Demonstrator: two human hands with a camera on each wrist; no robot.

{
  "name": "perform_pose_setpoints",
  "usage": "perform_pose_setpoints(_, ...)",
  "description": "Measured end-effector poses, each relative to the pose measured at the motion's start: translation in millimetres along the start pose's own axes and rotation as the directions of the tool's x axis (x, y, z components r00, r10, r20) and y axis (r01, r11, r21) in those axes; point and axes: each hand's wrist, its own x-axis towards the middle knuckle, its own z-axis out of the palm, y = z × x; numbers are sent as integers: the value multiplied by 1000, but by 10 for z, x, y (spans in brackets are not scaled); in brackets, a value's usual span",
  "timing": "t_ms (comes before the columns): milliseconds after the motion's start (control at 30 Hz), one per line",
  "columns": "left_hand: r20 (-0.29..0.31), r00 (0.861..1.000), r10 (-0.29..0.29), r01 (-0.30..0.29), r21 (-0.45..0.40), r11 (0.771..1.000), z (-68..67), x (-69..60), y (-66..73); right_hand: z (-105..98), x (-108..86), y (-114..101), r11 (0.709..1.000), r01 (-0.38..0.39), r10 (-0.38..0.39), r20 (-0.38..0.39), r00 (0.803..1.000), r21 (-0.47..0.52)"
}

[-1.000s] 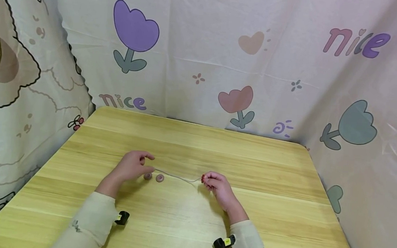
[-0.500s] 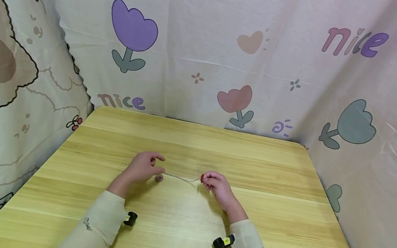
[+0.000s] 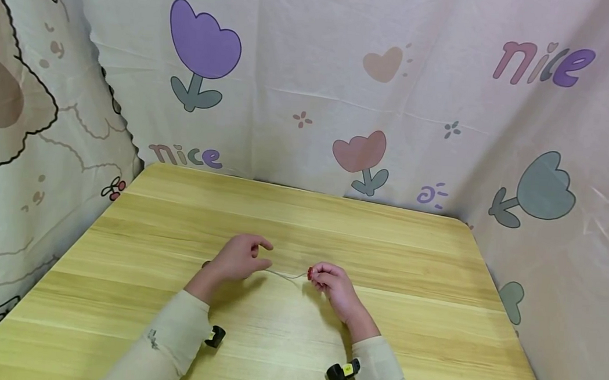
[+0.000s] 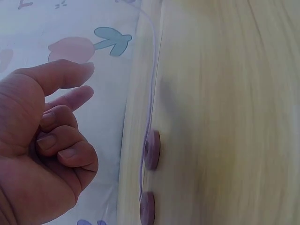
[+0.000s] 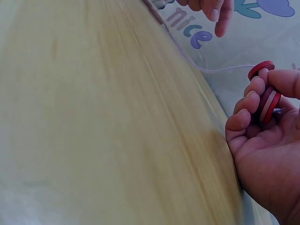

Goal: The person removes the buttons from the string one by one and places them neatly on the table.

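Note:
My right hand (image 3: 334, 288) holds a small stack of red, pink and dark buttons (image 5: 271, 108) between its thumb and curled fingers. One red button (image 5: 261, 69) sticks out at the fingertips. From it a thin pale cord (image 5: 206, 71) runs left toward the table. My left hand (image 3: 238, 258) hovers above that cord, thumb and index finger spread apart, the other fingers curled, holding nothing. In the left wrist view two brownish-pink buttons (image 4: 152, 150) lie along the cord, below the hand. From the head, one dark button (image 3: 206, 264) peeks out behind the left wrist; the other is mostly hidden.
A light wooden table (image 3: 395, 248) lies under both hands. Patterned curtains (image 3: 289, 96) hang behind it and at both sides. A black wrist camera (image 3: 215, 337) sits at the left cuff, and another black camera (image 3: 343, 373) at the right one.
My left hand has moved right along the cord, toward the right hand, and now covers most of the table buttons. The right hand keeps its place and its hold on the buttons.

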Motion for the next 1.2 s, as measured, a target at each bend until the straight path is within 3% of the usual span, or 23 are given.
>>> perform_pose_setpoints(400,44,995,90,-92,28,995,221,87,120,3,17,-6,1000,-15,15,-18,1000,-19)
perform_pose_setpoints(700,78,992,100,-103,37,994,361,110,204,3,25,-16,999,1,-1,-14,1000,-34)
perform_pose_setpoints(933,120,984,133,-140,55,989,500,113,215,2,3,22,1000,-2,1,-33,999,-25)
perform_pose_setpoints(1100,122,980,156,-165,61,984,581,138,242,-9,5,32,1000,2,-3,-26,1000,-24)
perform_pose_setpoints(1200,113,973,200,-208,66,976,612,155,252,-14,11,33,1000,4,-4,-24,1000,-19)
